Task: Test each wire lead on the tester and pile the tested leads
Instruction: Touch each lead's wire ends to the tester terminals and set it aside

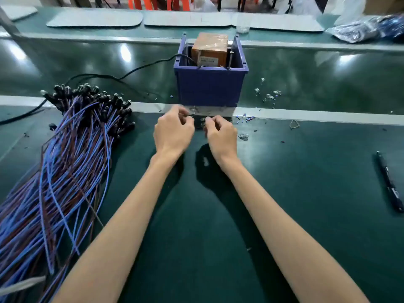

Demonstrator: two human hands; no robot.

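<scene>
Green matting covers the counter (306,193), crossed by a pale metal strip (317,115). On the left lies a big pile of wire leads (72,154), blue and brown strands fanned toward the near edge with their black ends bunched at the far side, near the strip.

Both hands meet at the middle of the counter, just in front of a blue bin (209,88). The left hand (175,130) and the right hand (220,134) both have their fingers curled inward, fingertips nearly touching each other, and they pinch a small piece (202,123) between them. It is too blurred to say what it is. The hands are well apart from the pile of leads.

The blue bin stands across the strip and holds an orange-brown box (209,51) wrapped in clear tape, with thin metal pins rising beside it. A black cable (122,75) runs from the bin off to the left, passing behind the pile.

Small clear and blue bits (270,95) are scattered to the right of the bin, and a dark pen (389,184) lies near the right edge. Pale mats (94,18) line the far side, with plastic bags (358,28) at the far right.
</scene>
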